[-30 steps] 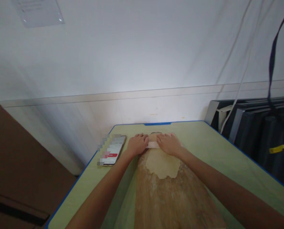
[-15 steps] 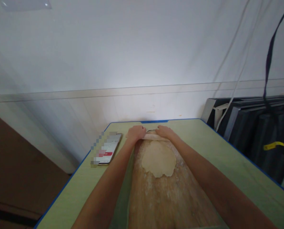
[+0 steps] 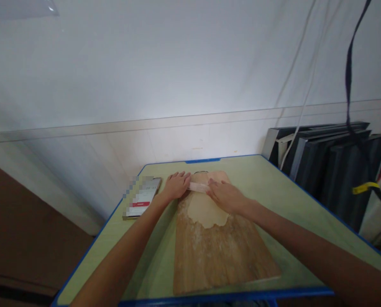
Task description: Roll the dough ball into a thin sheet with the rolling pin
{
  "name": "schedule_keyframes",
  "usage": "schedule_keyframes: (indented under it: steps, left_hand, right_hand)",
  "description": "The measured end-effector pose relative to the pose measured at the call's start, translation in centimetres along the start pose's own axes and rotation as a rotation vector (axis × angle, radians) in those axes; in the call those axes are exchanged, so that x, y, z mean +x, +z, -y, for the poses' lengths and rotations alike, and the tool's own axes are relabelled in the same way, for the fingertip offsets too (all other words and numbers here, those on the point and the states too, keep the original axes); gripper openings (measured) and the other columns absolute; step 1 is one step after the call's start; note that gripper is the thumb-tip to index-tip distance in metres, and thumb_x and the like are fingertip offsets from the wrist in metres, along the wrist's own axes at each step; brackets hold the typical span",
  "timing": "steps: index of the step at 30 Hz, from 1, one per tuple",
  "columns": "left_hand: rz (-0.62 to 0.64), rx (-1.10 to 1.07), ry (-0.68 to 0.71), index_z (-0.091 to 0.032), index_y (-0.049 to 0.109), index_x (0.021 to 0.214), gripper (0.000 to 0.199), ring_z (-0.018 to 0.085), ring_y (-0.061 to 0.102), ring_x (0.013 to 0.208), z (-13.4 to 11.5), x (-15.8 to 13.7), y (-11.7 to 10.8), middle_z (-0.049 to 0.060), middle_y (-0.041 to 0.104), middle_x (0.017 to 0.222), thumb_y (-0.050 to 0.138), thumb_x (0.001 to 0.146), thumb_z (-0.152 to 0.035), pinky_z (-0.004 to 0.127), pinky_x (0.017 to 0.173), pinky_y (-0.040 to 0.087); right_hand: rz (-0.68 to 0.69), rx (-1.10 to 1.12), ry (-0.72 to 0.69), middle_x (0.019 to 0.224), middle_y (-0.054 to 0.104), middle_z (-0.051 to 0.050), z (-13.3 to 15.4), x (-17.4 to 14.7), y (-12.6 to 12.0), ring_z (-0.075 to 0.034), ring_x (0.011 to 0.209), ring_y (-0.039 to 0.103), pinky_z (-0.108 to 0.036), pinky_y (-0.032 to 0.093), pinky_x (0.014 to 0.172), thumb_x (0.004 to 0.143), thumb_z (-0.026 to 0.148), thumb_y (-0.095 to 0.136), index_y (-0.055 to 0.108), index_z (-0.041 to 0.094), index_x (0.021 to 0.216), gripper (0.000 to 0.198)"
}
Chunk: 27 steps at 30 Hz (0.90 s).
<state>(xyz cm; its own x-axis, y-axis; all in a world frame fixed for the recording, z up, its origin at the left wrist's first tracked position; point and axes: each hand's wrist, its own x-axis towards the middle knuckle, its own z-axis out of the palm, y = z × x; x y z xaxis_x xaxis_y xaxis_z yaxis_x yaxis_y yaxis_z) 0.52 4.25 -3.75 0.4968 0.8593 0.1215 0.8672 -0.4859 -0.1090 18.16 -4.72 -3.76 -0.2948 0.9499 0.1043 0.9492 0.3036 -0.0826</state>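
A pale rolling pin [image 3: 198, 186] lies crosswise over the upper part of a thin, ragged-edged sheet of dough [image 3: 206, 213]. My left hand [image 3: 177, 185] rests on the pin's left end, fingers stretched forward and not wrapped round it. On the right end lies my right hand [image 3: 225, 195], its fingers flat and extended over the pin; its heel covers the dough's right side. Both hands hide the pin's ends. Beneath is a floured wooden board [image 3: 219, 260] with a rounded far end.
A smartphone [image 3: 143, 200] with a lit, partly blurred screen lies left of the board. The green table [image 3: 139, 268] has a blue edge and stands against a white wall [image 3: 165, 76]. Dark flat panels [image 3: 334, 166] lean at the right, near a hanging black strap [image 3: 349, 81].
My hands have gone from curled round the pin to flat on it. The pin has come nearer, onto the dough's far part. The view has shifted, showing the board's near end.
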Motion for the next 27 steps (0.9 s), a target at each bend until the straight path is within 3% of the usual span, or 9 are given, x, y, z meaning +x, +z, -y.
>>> schedule_keyframes:
  steps: [3, 7, 13, 18, 22, 24, 27]
  left_hand:
    - [0.004, 0.025, -0.072, -0.024, 0.044, 0.128, 0.044, 0.024, 0.039, 0.124, -1.0, 1.2, -0.1, 0.006, 0.045, 0.135, 0.019, 0.092, -0.031, 0.040, 0.101, 0.029]
    - [0.042, 0.011, -0.101, -0.023, 0.051, 0.121, 0.042, 0.026, 0.047, 0.116, -2.3, 3.5, -0.6, 0.008, 0.055, 0.124, 0.020, 0.092, -0.029, 0.046, 0.094, 0.034]
    - [0.113, -0.008, -0.132, -0.021, 0.060, 0.108, 0.043, 0.027, 0.057, 0.104, -2.6, 5.1, -0.9, 0.011, 0.060, 0.117, 0.022, 0.090, -0.032, 0.043, 0.083, 0.042]
    - [0.109, 0.018, -0.092, -0.020, 0.060, 0.107, 0.044, 0.028, 0.058, 0.103, -2.5, 3.4, -1.2, 0.012, 0.062, 0.113, 0.022, 0.091, -0.032, 0.043, 0.082, 0.042]
    - [0.051, 0.038, -0.042, -0.021, 0.058, 0.110, 0.046, 0.025, 0.056, 0.106, -1.8, 1.3, -1.0, 0.009, 0.062, 0.114, 0.018, 0.092, -0.032, 0.042, 0.087, 0.040]
    - [0.006, 0.021, -0.009, -0.023, 0.051, 0.120, 0.045, 0.022, 0.049, 0.115, -1.3, 0.4, -0.7, 0.006, 0.055, 0.126, 0.016, 0.093, -0.032, 0.041, 0.095, 0.036]
    - [-0.017, -0.047, 0.012, -0.023, 0.040, 0.130, 0.046, 0.023, 0.036, 0.127, -0.9, -0.4, -0.4, 0.006, 0.042, 0.138, 0.015, 0.093, -0.036, 0.052, 0.102, 0.025]
  right_hand:
    - [-0.050, -0.041, 0.045, 0.138, 0.040, -0.015, -0.2, 0.0, 0.3, -0.023, 0.126, 0.036, -0.038, 0.027, 0.102, 0.094, 0.032, 0.020, 0.044, 0.008, 0.128, 0.048]
    - [-0.105, -0.066, 0.096, 0.132, 0.048, -0.015, -1.2, 1.3, 0.4, -0.024, 0.124, 0.037, -0.039, 0.027, 0.100, 0.095, 0.038, 0.019, 0.043, 0.012, 0.128, 0.049]
    - [-0.039, -0.017, 0.157, 0.131, 0.049, -0.013, -3.7, 3.1, 0.4, -0.025, 0.121, 0.042, -0.044, 0.033, 0.095, 0.095, 0.038, 0.012, 0.046, 0.017, 0.126, 0.050]
    - [-0.049, -0.037, 0.116, 0.131, 0.048, -0.016, -3.3, 2.5, 0.6, -0.028, 0.124, 0.039, -0.046, 0.030, 0.098, 0.095, 0.037, 0.017, 0.054, 0.013, 0.119, 0.050]
    - [-0.177, -0.152, 0.056, 0.133, 0.043, -0.021, -1.4, 0.8, 1.1, -0.026, 0.128, 0.033, -0.038, 0.025, 0.103, 0.093, 0.036, 0.032, 0.052, 0.003, 0.118, 0.047]
    - [-0.216, -0.212, 0.050, 0.130, 0.047, -0.021, -0.6, -0.1, 1.1, -0.025, 0.124, 0.039, -0.035, 0.032, 0.100, 0.090, 0.033, 0.040, 0.051, 0.003, 0.119, 0.043]
    - [-0.234, -0.263, 0.024, 0.117, 0.058, -0.020, 0.5, -1.7, 0.8, -0.026, 0.110, 0.053, -0.036, 0.042, 0.090, 0.087, 0.031, 0.049, 0.055, 0.008, 0.112, 0.035]
